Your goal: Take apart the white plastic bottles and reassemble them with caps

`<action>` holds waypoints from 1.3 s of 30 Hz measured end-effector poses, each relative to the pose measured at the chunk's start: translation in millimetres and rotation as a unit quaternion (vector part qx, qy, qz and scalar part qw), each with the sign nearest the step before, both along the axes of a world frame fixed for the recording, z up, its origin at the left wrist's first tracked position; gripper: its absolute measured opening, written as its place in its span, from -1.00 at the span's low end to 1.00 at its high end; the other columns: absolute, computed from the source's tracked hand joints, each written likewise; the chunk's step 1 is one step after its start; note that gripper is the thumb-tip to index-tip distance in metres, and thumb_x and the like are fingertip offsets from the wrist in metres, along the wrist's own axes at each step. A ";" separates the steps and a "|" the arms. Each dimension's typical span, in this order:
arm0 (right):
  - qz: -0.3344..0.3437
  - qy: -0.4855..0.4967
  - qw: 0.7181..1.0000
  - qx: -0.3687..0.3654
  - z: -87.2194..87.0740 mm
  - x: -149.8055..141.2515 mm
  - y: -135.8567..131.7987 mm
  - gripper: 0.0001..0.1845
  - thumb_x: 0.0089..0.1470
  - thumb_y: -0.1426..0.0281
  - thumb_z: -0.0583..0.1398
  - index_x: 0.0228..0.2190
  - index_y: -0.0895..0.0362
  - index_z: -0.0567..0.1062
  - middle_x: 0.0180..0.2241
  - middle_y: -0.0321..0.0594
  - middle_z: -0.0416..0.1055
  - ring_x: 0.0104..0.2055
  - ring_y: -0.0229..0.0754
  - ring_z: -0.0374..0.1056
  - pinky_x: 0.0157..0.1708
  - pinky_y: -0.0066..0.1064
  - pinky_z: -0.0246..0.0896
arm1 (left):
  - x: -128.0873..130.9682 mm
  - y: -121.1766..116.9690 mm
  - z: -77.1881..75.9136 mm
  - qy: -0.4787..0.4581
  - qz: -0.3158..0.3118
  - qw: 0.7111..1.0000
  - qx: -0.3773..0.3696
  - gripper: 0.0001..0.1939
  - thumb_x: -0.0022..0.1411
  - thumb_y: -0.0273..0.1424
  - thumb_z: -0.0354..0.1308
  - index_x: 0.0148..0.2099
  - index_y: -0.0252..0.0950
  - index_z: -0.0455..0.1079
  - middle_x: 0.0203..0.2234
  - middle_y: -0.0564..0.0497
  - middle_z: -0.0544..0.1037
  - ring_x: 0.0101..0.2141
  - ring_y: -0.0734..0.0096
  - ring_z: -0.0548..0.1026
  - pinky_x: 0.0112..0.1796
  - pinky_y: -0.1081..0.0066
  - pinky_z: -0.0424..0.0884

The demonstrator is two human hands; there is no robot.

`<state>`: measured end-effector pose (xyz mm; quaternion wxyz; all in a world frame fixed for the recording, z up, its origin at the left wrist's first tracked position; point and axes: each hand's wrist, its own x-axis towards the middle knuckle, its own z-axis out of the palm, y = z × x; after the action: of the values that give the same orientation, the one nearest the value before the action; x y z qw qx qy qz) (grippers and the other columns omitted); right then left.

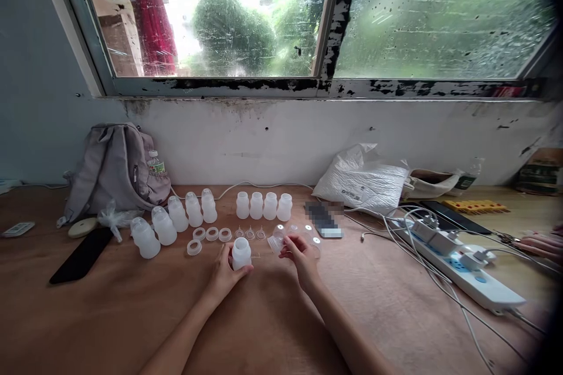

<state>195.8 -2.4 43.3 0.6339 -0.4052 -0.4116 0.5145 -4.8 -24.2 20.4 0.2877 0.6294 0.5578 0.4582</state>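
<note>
My left hand (227,274) is wrapped round a small frosted white bottle (241,253) with an uncovered wide neck, upright at the table. My right hand (302,255) pinches a clear plastic cap (275,242), which is tilted; the fingertips partly hide it. More clear caps (293,228) with white centres sit just behind and beside that hand. Three clear nipple-like pieces (250,233) lie behind the held bottle. Left of these are several white rings (212,234). At the back stands a row of bottles (263,205), and domed, capped-looking bottles (163,225) form a line at the left.
A phone (331,229) lies behind my right hand, and a black flat object (81,255) at the left. A power strip (466,269) with loose cables (424,258) covers the right side. A backpack (116,170) and a silver pouch (360,179) rest near the wall. Another person's hand (540,244) shows far right.
</note>
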 end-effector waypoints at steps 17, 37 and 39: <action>0.007 -0.157 0.987 0.041 -4.9 -1.7 -2.3 -0.70 -0.12 0.16 0.17 -0.49 0.17 0.36 -0.59 -0.31 0.28 -0.61 -0.28 0.25 -0.62 -0.41 0.25 | -15.9 -14.1 66.0 0.335 -0.007 0.906 0.260 -0.91 0.13 -0.42 0.01 -0.33 -0.23 0.34 -0.39 0.01 0.43 -0.27 0.31 0.35 -0.21 0.30 0.25; 0.073 -0.539 0.815 0.200 -19.6 -4.0 -7.3 -0.81 -0.06 0.36 0.14 -0.31 0.09 0.35 -0.32 -0.23 0.30 -0.39 -0.24 0.28 -0.39 -0.45 0.17 | -32.7 123.0 78.9 0.379 0.102 0.916 0.087 -0.94 0.13 -0.49 -0.01 -0.33 -0.29 0.28 -0.34 -0.01 0.37 -0.38 0.38 0.40 -0.40 0.43 0.23; 0.074 -0.540 0.814 0.202 -19.7 -4.2 -7.4 -0.84 -0.05 0.37 0.14 -0.33 0.09 0.35 -0.33 -0.24 0.30 -0.37 -0.24 0.28 -0.37 -0.44 0.17 | -31.6 129.6 74.9 0.380 0.104 0.916 0.080 -0.92 0.14 -0.50 -0.03 -0.32 -0.30 0.27 -0.34 -0.02 0.37 -0.39 0.38 0.40 -0.41 0.44 0.22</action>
<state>191.6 -9.8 23.6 0.3375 -0.4490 -0.8109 0.1643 -36.4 105.5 95.3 -0.0461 0.7154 0.6487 0.2553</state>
